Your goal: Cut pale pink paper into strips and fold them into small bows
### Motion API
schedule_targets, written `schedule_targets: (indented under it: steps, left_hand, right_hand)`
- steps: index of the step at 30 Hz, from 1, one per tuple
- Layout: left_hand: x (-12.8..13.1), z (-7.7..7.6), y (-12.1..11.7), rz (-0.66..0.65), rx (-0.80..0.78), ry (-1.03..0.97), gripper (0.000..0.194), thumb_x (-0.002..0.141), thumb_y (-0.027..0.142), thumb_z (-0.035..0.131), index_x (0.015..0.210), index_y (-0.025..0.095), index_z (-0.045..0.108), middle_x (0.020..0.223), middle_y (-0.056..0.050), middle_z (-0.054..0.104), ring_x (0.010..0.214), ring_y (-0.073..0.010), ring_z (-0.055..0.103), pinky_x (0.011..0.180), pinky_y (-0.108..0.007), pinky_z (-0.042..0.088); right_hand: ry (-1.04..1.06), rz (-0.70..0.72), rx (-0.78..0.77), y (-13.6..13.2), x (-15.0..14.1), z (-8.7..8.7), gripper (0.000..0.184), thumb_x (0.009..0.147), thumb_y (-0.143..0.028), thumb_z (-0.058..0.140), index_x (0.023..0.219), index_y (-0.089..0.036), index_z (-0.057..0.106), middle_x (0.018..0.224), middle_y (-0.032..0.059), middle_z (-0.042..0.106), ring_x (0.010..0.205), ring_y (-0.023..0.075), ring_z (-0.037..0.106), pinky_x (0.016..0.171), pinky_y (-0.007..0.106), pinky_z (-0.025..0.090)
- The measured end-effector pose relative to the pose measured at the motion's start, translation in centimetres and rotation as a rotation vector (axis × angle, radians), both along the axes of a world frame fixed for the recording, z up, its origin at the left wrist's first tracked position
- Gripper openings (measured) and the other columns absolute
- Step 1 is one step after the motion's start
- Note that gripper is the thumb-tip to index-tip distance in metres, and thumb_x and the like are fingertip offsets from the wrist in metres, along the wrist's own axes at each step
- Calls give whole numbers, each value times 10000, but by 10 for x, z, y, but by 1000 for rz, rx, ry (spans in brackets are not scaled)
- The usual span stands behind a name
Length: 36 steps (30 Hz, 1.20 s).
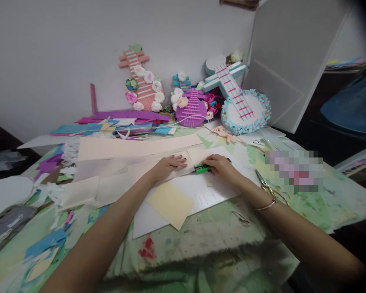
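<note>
My right hand (pixel 221 166) is closed around a green box cutter (pixel 203 169), its tip pointing left at the edge of cream paper. Fingers stretched out, my left hand (pixel 170 166) lies flat on a cream paper strip (pixel 140 167) just left of the cutter. Under both hands is a white board (pixel 149 221). A pale yellow paper piece (pixel 171 203) rests on that board, in front of my left hand. Beyond my hands lies a longer peach paper strip (pixel 122 147). Where exactly the blade meets the paper is too small to tell.
Scissors (pixel 266 184) lie right of my right forearm. Flower-trimmed instrument models in peach (pixel 146 91), purple (pixel 192 108) and light blue (pixel 245 112) lean against the wall. Coloured paper scraps (pixel 88 128) cover the left side, with a phone (pixel 10 228) at the near left.
</note>
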<state>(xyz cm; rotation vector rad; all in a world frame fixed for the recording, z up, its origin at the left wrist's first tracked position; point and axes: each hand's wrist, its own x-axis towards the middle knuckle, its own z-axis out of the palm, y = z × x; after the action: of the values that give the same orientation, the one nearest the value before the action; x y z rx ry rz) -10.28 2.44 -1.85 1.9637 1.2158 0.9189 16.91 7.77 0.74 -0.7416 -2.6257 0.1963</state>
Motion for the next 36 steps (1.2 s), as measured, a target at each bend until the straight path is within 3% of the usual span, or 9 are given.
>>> schedule_targets:
  steps: [7, 23, 36]
  left_hand:
    - [0, 1, 0, -9, 14, 63, 289, 853, 289, 492, 1026, 278, 723, 1282, -3, 574, 1330, -207, 411, 1169, -449, 163]
    - [0, 0, 0, -4, 8, 60, 284, 861, 387, 522, 1040, 285, 718, 1283, -6, 577, 1325, -215, 418, 1167, -439, 160]
    - [2, 7, -3, -21, -7, 79, 315, 861, 405, 501, 1061, 284, 711, 1307, -14, 554, 1338, -214, 400, 1171, -437, 164]
  right_hand:
    - [-26, -31, 27, -11, 3, -1, 447, 743, 9, 471, 1087, -171, 694, 1047, 106, 663, 942, 236, 585, 804, 344, 429]
    - [-8, -102, 38, -26, 25, -7, 460, 716, -5, 464, 1067, -190, 695, 1022, 100, 666, 946, 255, 584, 823, 364, 443]
    - [-40, -84, 21, -14, -1, -2, 425, 741, 15, 467, 1039, -176, 701, 999, 106, 672, 933, 229, 594, 800, 325, 428]
